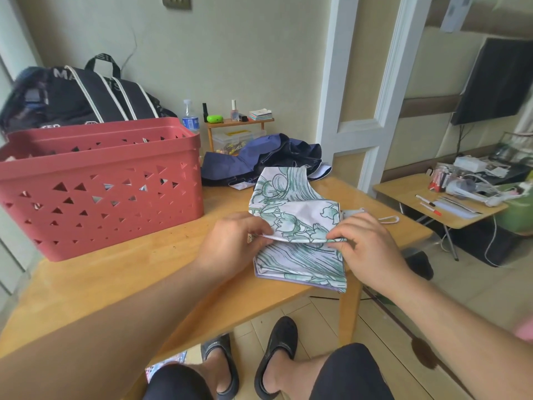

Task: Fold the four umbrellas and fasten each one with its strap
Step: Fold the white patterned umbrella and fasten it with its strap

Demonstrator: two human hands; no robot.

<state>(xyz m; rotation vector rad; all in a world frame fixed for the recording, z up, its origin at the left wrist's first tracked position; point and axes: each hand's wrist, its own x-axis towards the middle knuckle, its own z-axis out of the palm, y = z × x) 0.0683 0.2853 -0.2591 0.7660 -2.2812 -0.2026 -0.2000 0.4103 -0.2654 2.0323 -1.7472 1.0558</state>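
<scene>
While the white umbrella with the green flower print (297, 226) is lying on the worktop (115, 272) near its right front corner, one fold edge of its canopy is being pinched at both ends. The left end is being held by the fingers of the left hand (233, 241) and the right end by the fingers of the right hand (366, 243). This edge is running left to right between the hands, so both are equally near. A dark blue umbrella (265, 160) is waiting unfolded behind it, beside the red basket (101, 192).
</scene>
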